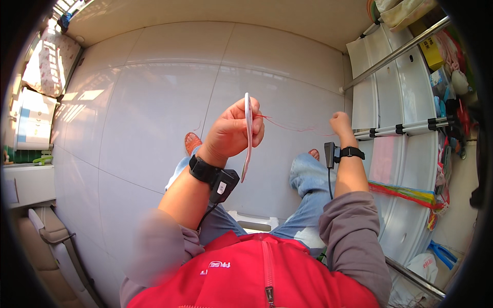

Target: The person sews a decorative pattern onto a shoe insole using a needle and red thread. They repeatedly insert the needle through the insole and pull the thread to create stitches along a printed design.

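Observation:
My left hand [237,129] grips a thin, flat piece [249,133], seen nearly edge-on, whitish with a pinkish lower part; its material cannot be told. Red thread [289,126] runs from beside this piece towards my right hand [341,122], which is held off to the right, closed, its fingertips turned away. The thread's far end reaches that hand and seems pinched there, though it is very faint. Each wrist wears a black strap with a small black device and a cable.
On the right stands a white shelf rack [389,77] with metal poles, a bundle of coloured threads [408,192] and blue-handled pliers or scissors [443,254]. Cabinets [36,119] and a beige seat [50,246] line the left. Below are my legs, sandals and a white stool [252,221] on a tiled floor.

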A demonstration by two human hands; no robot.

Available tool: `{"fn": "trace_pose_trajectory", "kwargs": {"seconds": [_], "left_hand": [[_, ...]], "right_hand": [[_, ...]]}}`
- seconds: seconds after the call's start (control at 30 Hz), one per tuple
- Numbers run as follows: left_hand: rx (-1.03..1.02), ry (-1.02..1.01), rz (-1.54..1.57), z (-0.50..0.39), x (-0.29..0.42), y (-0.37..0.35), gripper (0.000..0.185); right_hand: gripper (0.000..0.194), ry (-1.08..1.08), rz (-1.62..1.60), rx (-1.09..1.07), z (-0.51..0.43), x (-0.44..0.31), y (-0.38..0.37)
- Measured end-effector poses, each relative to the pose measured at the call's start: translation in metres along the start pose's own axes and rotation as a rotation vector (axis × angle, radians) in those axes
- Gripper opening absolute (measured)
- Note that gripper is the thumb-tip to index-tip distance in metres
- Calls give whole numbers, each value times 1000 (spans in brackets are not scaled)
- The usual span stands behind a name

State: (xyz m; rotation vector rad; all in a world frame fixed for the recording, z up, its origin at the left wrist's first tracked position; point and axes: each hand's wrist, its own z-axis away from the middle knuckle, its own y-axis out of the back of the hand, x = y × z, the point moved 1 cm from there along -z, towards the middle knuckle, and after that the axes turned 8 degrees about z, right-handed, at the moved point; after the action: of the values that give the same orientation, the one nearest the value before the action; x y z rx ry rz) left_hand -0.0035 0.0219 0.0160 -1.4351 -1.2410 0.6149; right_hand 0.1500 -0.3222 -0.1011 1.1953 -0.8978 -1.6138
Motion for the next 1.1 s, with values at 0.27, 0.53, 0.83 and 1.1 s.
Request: {"fn": "trace_pose_trajectory", "kwargs": {"seconds": [0.27,0.53,0.83,1.1], "left_hand": [[41,48,-5,-5,-10,1,23],[62,56,-56,-7,-11,5,25],[41,65,-57,-8,-12,8,24],[218,-21,-234,-8,-14,8,25]], "right_hand": [[20,665,-967,-66,122,-149,66],[7,856,-820,-71,160,-187,78],[8,771,-810,-14,165,-186,79],[9,788,-821,-21,169,-187,78]]}}
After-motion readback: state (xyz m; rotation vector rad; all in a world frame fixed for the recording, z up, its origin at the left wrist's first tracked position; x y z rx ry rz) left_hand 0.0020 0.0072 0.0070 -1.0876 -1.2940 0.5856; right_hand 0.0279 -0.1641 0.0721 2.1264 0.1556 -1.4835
